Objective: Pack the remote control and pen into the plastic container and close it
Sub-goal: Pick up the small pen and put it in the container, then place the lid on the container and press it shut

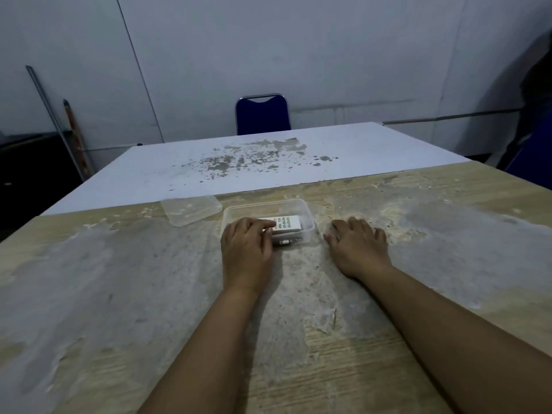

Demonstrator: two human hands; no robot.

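A clear plastic container [295,206] sits open in the middle of the worn table. Inside it lies a white remote control [286,224] with a grid of buttons facing up. A pen [286,242] shows through the container's near wall, below the remote. My left hand [248,249] reaches over the container's left end, its fingers resting on the remote's left half and hiding it. My right hand [357,246] lies flat on the table just right of the container, fingers spread, holding nothing. The clear lid [191,209] lies on the table to the left of the container.
The tabletop [119,294] is wood-patterned with grey worn patches. A white board [268,162] with dark specks covers its far half. A blue chair [263,115] stands behind the table against the wall. Metal strips [53,121] lean at the far left.
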